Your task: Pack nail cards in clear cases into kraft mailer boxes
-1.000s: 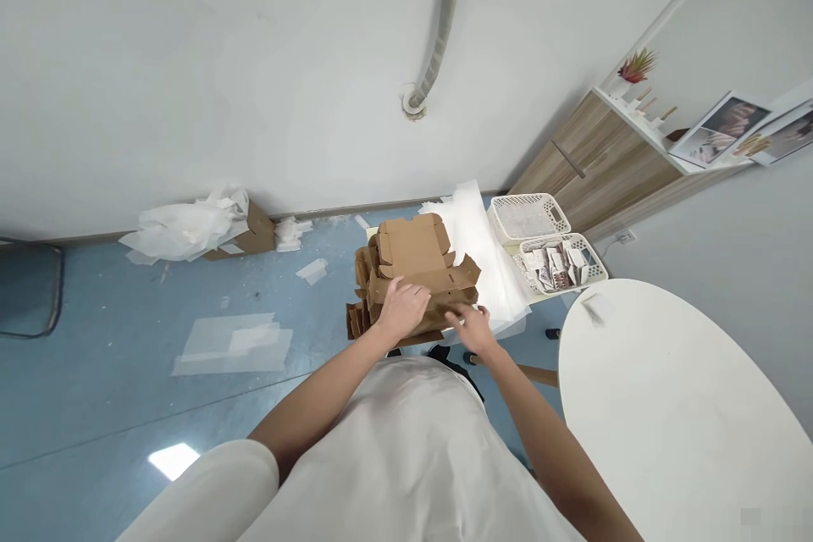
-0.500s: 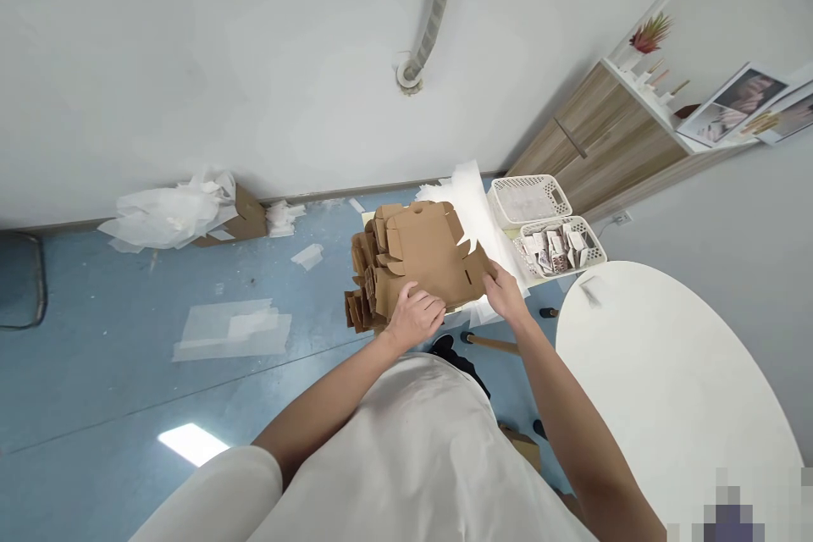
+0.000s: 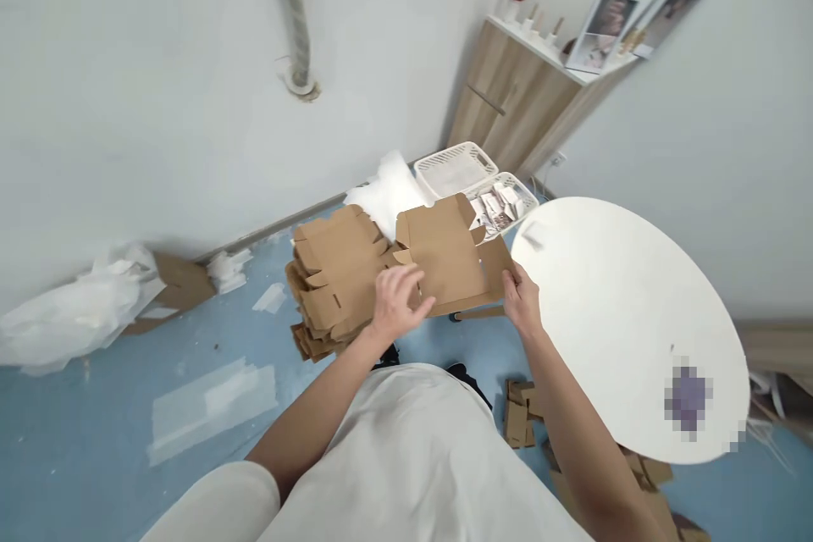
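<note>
A flat, unfolded cardboard box (image 3: pixel 448 258) hangs off to the right of the pile, its side flaps sticking out. My right hand (image 3: pixel 523 301) pinches its right-hand flap between thumb and fingers. By the box's lower left side, my left hand (image 3: pixel 397 303) has its fingers and thumb spread; whether the fingertips touch the cardboard I cannot tell. Left of it lies a stack of flat cardboard boxes (image 3: pixel 343 267), layered unevenly with slots and tabs showing.
Behind the stack are white foam sheets (image 3: pixel 390 190) and two white baskets, one basket (image 3: pixel 508 207) holding small packets. A round white table (image 3: pixel 610 296) stands at right. More cardboard boxes (image 3: pixel 517 415) lie on the floor below. A wooden cabinet (image 3: pixel 514 85) is against the wall.
The flat box has moved right, off the top of the stack, in my right hand. My left hand has lifted from the cardboard and spread its fingers. The view has turned right.
</note>
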A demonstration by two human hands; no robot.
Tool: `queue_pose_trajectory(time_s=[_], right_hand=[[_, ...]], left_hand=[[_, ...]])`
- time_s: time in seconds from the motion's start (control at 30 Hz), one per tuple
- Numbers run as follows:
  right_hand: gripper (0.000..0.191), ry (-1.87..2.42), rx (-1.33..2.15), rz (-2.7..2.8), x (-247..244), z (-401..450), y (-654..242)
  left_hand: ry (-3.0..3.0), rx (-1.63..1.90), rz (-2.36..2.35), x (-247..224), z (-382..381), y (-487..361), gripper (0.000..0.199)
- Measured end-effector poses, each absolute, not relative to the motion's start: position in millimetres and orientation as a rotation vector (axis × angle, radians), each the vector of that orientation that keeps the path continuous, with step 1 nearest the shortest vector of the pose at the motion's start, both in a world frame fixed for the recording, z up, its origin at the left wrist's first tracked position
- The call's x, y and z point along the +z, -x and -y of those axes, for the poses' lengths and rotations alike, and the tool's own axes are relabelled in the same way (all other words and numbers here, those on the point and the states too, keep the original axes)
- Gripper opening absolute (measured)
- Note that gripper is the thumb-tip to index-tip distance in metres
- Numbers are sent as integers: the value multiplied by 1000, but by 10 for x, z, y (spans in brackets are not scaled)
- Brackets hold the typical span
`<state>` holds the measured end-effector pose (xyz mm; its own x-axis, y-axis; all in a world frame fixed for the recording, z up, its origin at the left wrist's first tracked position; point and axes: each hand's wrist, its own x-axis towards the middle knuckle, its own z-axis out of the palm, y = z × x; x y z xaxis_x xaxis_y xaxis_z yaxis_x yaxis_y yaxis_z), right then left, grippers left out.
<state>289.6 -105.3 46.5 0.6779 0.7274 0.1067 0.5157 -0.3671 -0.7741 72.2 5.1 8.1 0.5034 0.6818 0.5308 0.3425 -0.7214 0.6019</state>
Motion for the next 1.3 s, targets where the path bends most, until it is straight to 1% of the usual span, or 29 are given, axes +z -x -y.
queue_pose_trajectory(time_s=[0.07,0.1,0.13,0.23,0.27,0.3,0.37,0.5,0.63,0.77,0.93,1.1,1.2,1.3], right_hand=[[44,2031,270,818,451,1394,-3116],[44,2026,252,745,443,1581,-3216],[44,2022,235,668,434,1774,-3306],[46,2008,192,457,373,2358,-3511],[47,2008,182,401,339,2544,-3559],[47,2006,169,350,298,2721,-3600],[48,1997,150,269,199,3043,-3668],[49,1978,130,122,-11,3550,-3768],[51,1962,151,13,-149,3892,-3815],[48,1985,151,8,-241,4104,-3855],[42,2067,201,-98,-405,4233,-3965],[34,2117,337,-97,-451,4194,-4089],[38,2111,405,-46,-406,4104,-4170],[50,2142,405,-91,-386,4017,-4255]], left_hand=[[-2154,1118,-1027,107,-141,-913,57],[-2053,1051,-1086,108,-158,-1023,63],[-1956,920,-1091,101,-146,-1140,63],[-1671,318,-799,46,93,-1519,45],[-1612,160,-661,22,228,-1648,43],[-1575,120,-585,-4,377,-1777,43],[-1545,102,-495,-55,679,-2028,42],[-1673,38,-485,-130,1110,-2485,34],[-1913,-38,-503,-171,1300,-2868,26],[-2142,-86,-481,-211,1422,-3181,22],[-2182,-195,-420,-303,1464,-3465,26],[-2173,-212,-367,-419,1333,-3721,29],[-2208,-183,-363,-496,1252,-3916,28],[-2193,-170,-402,-580,1205,-4115,41]])
